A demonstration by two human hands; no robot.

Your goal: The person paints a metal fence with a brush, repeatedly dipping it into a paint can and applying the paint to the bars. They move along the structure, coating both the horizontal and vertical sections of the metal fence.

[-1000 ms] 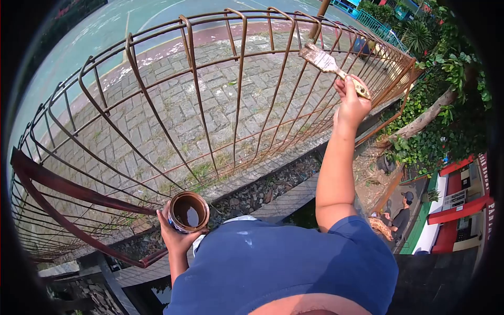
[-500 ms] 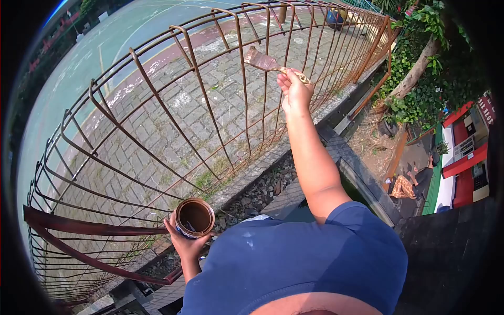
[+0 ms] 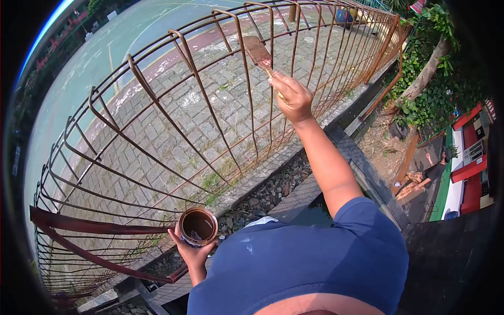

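My right hand point(image 3: 294, 97) is closed round the handle of a paintbrush point(image 3: 257, 51). The brush's wide, brown-coated bristles point up and left, overlapping a vertical bar of the rusty wire fence point(image 3: 244, 68) near its top. Low in the view, my left hand point(image 3: 194, 256) is wrapped round a paint can point(image 3: 198, 227) from below and the side. The can is without a lid, and dark brown paint with a glossy patch shows inside it. A dark red metal bar point(image 3: 100, 226) runs from the left right up to the can.
Beyond the fence lie grey paving blocks point(image 3: 184, 121) and a green sports court point(image 3: 73, 136). A concrete curb point(image 3: 247, 189) and loose stones run along the fence's foot. At right stand a leafy tree point(image 3: 425, 73) and a red-and-white building; another person point(image 3: 420, 181) is near it.
My right hand has turned the brush, so its bristles now point more upward at the bar. The can in my left hand sits slightly lower and further right in view.
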